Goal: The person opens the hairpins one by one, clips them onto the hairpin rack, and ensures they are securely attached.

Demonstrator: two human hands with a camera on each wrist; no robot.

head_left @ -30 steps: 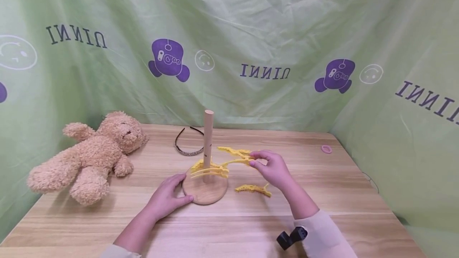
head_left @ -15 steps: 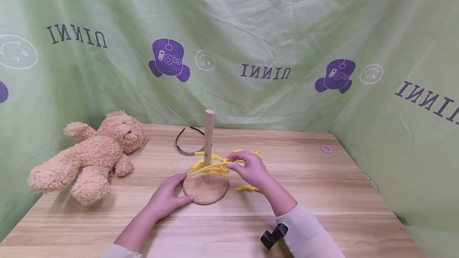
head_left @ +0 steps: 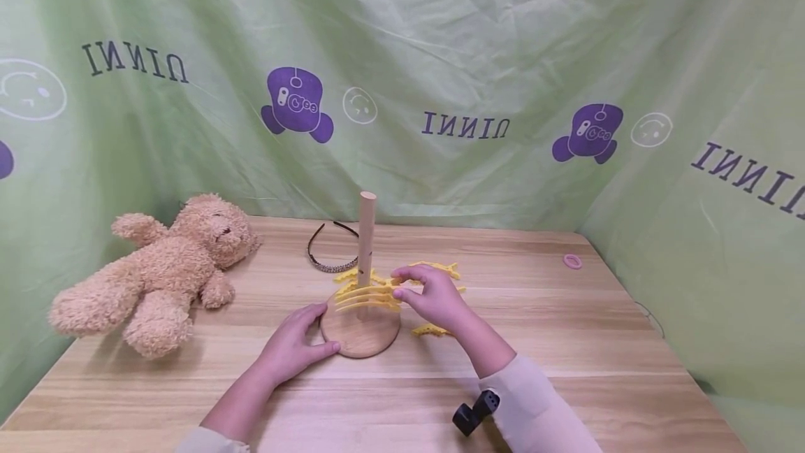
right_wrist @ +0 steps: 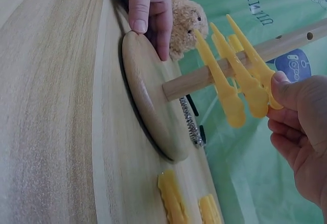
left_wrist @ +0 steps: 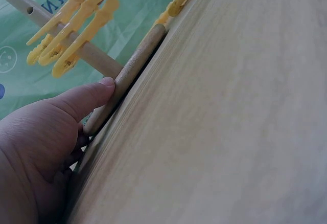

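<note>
In the head view a wooden stand, with a round base (head_left: 361, 342) and an upright post (head_left: 367, 229), stands mid-table. My left hand (head_left: 292, 348) holds the base by its left rim, thumb on the near side and fingers farther back. Three yellow alligator hair clips lie across the lower post, one above another, their jaws straddling it. With thumb and fingertips my right hand (head_left: 437, 299) pinches the rear end of the uppermost clip (right_wrist: 251, 55). The lowest clip (right_wrist: 219, 83) and the middle clip (left_wrist: 71, 27) sit beneath it, apart from my fingers.
Other yellow clips lie on the table, one in front of my right hand (head_left: 430, 330) and more behind it. A dark headband (head_left: 333, 268) with a beaded band is behind the post. A plush bear (head_left: 170, 271) lies left; a pink ring (head_left: 572, 262) is at far right.
My right hand has moved left with a clip, bringing it from beside the stand onto the post above the other two. My left hand has stayed at the base.
</note>
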